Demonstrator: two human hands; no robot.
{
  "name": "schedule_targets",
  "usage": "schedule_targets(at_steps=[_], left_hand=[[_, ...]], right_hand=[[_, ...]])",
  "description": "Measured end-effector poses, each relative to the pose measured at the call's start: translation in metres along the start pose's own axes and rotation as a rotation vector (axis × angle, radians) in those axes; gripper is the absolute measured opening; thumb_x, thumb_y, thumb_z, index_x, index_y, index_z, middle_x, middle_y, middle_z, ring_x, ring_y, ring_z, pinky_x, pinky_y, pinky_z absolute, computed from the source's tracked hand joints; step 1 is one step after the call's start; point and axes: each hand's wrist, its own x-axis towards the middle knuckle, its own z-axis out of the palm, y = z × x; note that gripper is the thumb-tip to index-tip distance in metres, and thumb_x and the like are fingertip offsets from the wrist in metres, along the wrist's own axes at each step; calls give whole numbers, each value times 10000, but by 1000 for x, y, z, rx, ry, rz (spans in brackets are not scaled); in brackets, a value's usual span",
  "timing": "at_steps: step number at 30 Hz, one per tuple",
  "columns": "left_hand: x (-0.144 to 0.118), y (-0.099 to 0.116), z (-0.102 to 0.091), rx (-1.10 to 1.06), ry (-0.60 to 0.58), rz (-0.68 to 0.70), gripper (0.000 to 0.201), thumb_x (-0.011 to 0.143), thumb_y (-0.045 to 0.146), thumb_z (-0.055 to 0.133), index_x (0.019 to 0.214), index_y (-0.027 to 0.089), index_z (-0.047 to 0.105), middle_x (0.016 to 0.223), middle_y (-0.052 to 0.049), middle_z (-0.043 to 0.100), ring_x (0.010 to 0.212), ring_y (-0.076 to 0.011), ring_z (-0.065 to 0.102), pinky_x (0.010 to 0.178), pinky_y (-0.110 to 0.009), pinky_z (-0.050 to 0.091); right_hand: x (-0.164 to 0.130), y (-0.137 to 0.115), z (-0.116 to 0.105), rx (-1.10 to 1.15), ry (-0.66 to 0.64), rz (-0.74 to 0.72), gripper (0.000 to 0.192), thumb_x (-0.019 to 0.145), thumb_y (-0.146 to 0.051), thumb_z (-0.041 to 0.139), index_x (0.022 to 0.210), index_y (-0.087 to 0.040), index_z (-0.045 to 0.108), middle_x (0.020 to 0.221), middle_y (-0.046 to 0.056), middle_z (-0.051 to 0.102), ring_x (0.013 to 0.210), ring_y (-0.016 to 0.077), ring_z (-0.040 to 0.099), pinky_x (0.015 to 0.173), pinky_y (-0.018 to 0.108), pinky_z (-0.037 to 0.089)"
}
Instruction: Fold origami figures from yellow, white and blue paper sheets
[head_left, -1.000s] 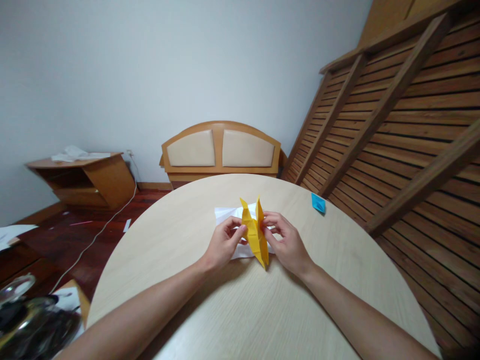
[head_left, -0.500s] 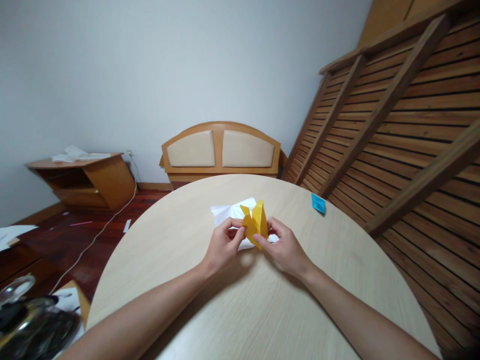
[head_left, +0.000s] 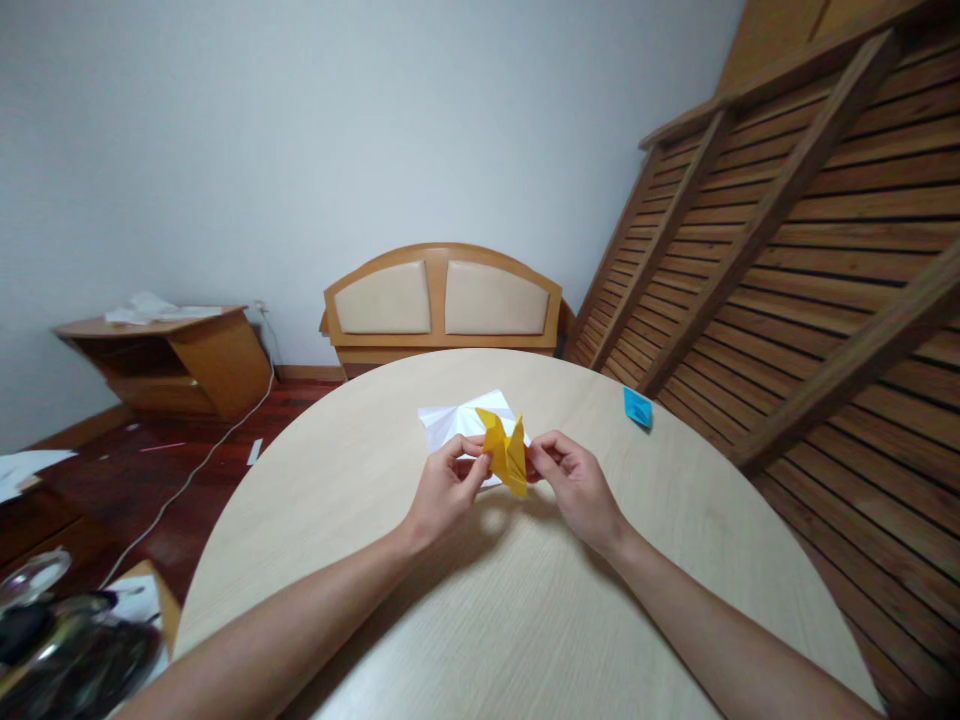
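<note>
Padded headboard (head_left: pixel 436 298), tilted slatted wooden frame (head_left: pixel 772 265), white cord (head_left: pixel 199 465) on floor (head_left: pixel 124 490)

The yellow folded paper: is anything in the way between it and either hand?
Nothing visible is: the left hand pinches the yellow folded paper, and the right hand is at its right edge. The creased white paper shows behind it.

The left hand (head_left: pixel 445 492) hides one edge of the yellow paper (head_left: pixel 501 460); whether the right hand (head_left: pixel 579 490) pinches it is unclear. The white paper (head_left: pixel 447 426) is partly covered. The bottom edge cuts off the table (head_left: pixel 570 630); dark clutter (head_left: pixel 86 645) is blurred.
</note>
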Motion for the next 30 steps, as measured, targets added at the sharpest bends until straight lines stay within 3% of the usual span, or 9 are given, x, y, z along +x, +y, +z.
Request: schedule_targets(at_steps=[6,13,18,25,30], left_hand=[[-1,-1,-1,-19,-10,-31,378,829,513,698,787,155,585,908,-72,709,761,-170,704,709,-305,602],[-1,0,0,-50,-1,-64,407,800,537,720,776,153,585,840,-43,682,729,-154,690,703,-296,601],[1,-2,-3,-139,59,-123,454,740,552,766,750,159,540,781,-8,643,692,-139,670,668,-286,598],[7,-5,-10,-275,180,-195,408,714,460,793,722,168,508,754,15,623,688,-117,633,695,-284,591],[10,-6,-14,-330,252,-215,350,710,414,774,798,178,531,719,38,602,635,-103,602,686,-286,582]], right_hand=[[-4,-2,0,20,-117,26,246,903,-439,633,961,-204,675,911,41,688,797,172,630,686,286,501],[-3,-2,-2,-53,-142,-12,226,911,-414,616,882,-197,672,859,33,673,768,177,623,677,295,493],[-1,2,-4,-61,-37,-66,211,947,-410,570,903,-213,630,867,23,658,810,178,617,745,299,492],[3,4,-7,32,190,-146,245,936,-459,551,845,-233,525,775,-5,578,706,164,535,650,276,461],[0,7,-11,141,246,-117,146,915,-381,544,871,-242,544,785,-13,542,701,164,509,642,272,444]])
